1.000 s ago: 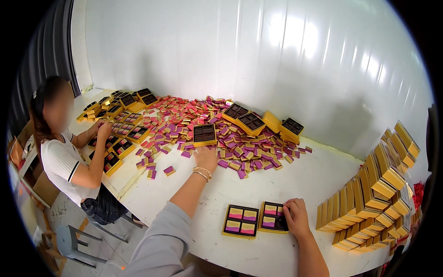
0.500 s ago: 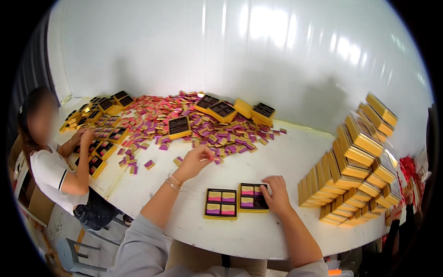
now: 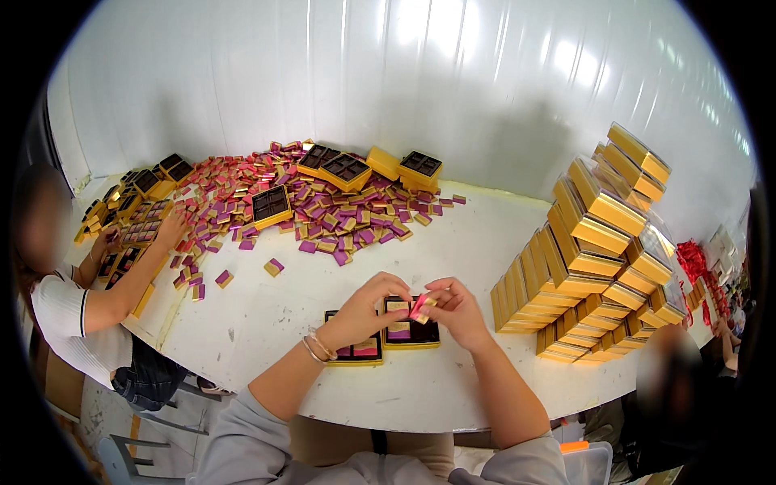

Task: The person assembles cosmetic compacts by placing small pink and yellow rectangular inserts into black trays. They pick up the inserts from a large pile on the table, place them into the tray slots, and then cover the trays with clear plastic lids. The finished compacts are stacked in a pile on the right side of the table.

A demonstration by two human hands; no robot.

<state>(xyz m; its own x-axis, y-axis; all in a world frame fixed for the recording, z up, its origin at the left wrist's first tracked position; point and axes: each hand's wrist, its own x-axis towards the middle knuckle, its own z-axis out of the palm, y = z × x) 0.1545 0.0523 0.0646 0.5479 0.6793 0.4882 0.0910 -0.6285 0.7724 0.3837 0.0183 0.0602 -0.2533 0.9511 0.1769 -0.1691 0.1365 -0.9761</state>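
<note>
Pink-and-gold piece (image 3: 419,309) is pinched by the right hand (image 3: 461,315) over the half-filled box (image 3: 424,333); whether the left hand (image 3: 360,311) grips too, I cannot tell. Probably light, slick: hold its edges.

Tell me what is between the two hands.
In the head view, a pink-and-gold wrapped piece is between the left hand and the right hand, above a dark-trayed box.

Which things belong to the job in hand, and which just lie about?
In the job:
pink wrapped piece between left hand and right hand
two open boxes below
likely heaped pieces, stacked gold boxes

Apparently just lying about:
grey stool
clear tub
</note>
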